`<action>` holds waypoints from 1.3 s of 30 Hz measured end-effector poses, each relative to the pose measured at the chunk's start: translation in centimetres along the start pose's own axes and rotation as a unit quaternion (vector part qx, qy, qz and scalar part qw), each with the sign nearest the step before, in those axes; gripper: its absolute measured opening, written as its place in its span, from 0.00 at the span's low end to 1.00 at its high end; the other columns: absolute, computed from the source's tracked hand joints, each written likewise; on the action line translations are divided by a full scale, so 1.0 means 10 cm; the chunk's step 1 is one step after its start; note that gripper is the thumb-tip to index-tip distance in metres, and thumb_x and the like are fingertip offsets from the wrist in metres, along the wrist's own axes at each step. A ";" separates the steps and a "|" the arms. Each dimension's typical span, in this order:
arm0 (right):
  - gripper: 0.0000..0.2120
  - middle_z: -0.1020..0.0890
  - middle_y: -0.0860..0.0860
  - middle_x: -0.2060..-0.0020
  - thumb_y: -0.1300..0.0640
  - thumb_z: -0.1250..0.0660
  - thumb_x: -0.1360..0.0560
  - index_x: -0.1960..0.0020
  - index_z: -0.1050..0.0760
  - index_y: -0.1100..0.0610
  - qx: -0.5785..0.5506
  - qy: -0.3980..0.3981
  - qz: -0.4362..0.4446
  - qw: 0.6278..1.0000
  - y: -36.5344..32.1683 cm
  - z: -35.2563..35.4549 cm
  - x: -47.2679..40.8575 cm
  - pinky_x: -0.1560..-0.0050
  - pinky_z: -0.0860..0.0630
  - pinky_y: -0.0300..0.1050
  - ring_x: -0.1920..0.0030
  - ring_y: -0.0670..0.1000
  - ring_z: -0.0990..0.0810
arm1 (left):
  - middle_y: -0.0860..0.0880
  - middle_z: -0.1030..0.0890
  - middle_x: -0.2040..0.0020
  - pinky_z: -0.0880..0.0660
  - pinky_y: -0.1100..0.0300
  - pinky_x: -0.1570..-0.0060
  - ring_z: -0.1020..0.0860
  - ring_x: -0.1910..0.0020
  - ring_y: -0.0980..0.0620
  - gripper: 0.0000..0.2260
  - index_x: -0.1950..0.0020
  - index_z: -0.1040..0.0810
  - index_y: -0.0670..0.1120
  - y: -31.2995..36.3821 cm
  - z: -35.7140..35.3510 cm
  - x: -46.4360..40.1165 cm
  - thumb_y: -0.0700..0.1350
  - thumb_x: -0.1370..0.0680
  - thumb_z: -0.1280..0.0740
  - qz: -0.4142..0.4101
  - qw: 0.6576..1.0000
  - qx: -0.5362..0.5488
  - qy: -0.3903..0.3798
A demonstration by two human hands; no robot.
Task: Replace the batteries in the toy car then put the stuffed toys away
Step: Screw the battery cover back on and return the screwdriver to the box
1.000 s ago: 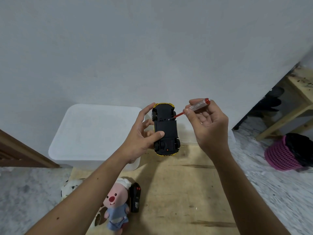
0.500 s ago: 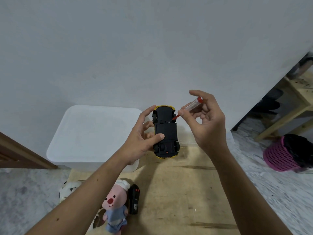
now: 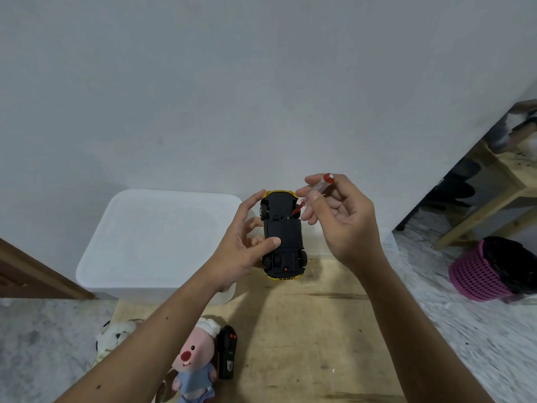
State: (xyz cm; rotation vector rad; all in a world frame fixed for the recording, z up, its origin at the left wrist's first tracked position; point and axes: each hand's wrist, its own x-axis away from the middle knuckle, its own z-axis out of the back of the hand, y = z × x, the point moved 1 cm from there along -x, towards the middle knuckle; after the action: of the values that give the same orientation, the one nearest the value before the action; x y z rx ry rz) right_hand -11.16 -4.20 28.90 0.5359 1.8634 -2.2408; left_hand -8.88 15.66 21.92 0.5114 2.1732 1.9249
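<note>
Yellow toy car (image 3: 283, 237), black underside up

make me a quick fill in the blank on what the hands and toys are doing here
1. The left hand holds the toy car with its ____ side facing the camera.
2. The right hand pinches a ____ with a red-capped clear handle.
3. The pink stuffed toy lies beside the black ____.

Missing words: under; screwdriver; remote control
</note>
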 end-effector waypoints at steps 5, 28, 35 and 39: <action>0.06 0.13 0.51 0.52 0.64 0.25 0.22 0.49 0.21 0.59 -0.001 0.016 0.004 1.000 -0.05 -0.01 -0.04 0.50 0.17 0.51 0.57 0.57 0.14 | 0.38 0.26 0.30 0.18 0.31 0.48 0.25 0.51 0.35 0.37 0.23 0.35 0.70 -0.03 0.01 0.01 0.35 0.19 0.27 0.000 1.000 0.012 -0.011; 0.09 0.14 0.54 0.48 0.69 0.29 0.21 0.43 0.21 0.62 -0.019 -0.033 -0.007 0.999 -0.11 0.01 0.01 0.51 0.17 0.47 0.57 0.53 0.14 | 0.35 0.24 0.35 0.15 0.40 0.51 0.25 0.48 0.36 0.37 0.23 0.34 0.70 -0.07 0.01 0.03 0.36 0.20 0.26 0.000 1.000 0.030 -0.006; 0.13 0.13 0.57 0.51 0.66 0.23 0.25 0.51 0.25 0.54 -0.036 -0.016 -0.021 0.999 -0.13 -0.01 0.00 0.55 0.18 0.52 0.59 0.59 0.15 | 0.37 0.26 0.30 0.15 0.40 0.52 0.25 0.49 0.35 0.37 0.23 0.34 0.71 -0.07 0.01 0.05 0.37 0.20 0.26 -0.002 1.000 0.026 -0.016; 0.14 0.14 0.58 0.52 0.66 0.24 0.24 0.43 0.24 0.55 -0.029 -0.024 -0.020 0.999 -0.15 -0.01 0.00 0.52 0.17 0.53 0.57 0.58 0.15 | 0.35 0.26 0.30 0.15 0.40 0.51 0.25 0.49 0.35 0.37 0.23 0.34 0.71 -0.07 0.01 0.06 0.37 0.20 0.26 0.000 0.999 0.029 -0.016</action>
State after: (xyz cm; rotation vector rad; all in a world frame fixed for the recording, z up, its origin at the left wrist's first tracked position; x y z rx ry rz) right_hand -11.64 -3.82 30.22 0.4365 1.9246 -2.1973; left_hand -9.48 15.89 21.22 0.5478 2.2140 1.8461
